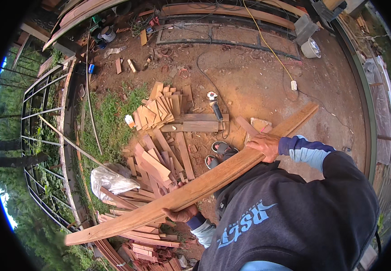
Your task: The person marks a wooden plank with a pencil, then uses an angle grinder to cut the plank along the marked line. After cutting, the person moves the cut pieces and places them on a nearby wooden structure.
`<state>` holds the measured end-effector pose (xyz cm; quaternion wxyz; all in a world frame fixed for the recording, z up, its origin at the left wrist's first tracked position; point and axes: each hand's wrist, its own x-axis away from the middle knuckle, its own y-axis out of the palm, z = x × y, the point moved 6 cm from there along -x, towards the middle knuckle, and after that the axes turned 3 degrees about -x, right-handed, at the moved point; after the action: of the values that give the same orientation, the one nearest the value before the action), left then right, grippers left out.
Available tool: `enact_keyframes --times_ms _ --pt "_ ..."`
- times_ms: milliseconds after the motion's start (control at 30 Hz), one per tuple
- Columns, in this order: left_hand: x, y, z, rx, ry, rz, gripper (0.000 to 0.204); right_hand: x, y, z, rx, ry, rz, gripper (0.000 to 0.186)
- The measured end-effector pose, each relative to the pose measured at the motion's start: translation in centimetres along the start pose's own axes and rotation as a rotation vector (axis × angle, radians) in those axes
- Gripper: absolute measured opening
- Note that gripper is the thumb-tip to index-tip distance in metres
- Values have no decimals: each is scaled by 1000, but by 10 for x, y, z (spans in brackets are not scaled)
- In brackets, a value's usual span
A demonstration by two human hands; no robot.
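A long brown wooden plank (213, 180) slants across my body from the lower left up to the right. Toward its right part, my right hand (266, 145) lies over the upper edge, fingers closed round it. My left hand (180, 212) grips the plank from the lower edge farther left, with fingertips showing beyond the upper edge and the palm partly hidden. An angle grinder (215, 105) with its cord rests on the ground beyond my feet. Close to my right hand, a short board piece (247, 125) leans by a pale block (261, 124).
Cut boards (159, 108) are heaped ahead, with more loose boards (159, 158) and bundled strips (145, 237) to the left. A whitish plastic sack (109, 183) sits beside them. A yellow cord (267, 43) runs to a socket box (294, 85). A white bucket (311, 49) stands far right.
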<state>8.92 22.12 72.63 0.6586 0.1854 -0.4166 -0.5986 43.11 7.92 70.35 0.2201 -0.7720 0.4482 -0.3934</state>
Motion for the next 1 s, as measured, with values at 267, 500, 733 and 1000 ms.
enact_keyframes --times_ms 267,500,733,1000 --pt "-110 -29 37 43 -71 -45 70 49 38 -45 -109 286 182 83" --pt "-128 62 -27 -77 -163 -76 74 93 9 -35 -42 400 347 84" --pt "-152 167 -110 -50 -244 -277 71 123 -38 20 6 456 506 81" --pt "-188 310 -291 -94 -321 -389 62 150 -104 213 -183 499 518 73"
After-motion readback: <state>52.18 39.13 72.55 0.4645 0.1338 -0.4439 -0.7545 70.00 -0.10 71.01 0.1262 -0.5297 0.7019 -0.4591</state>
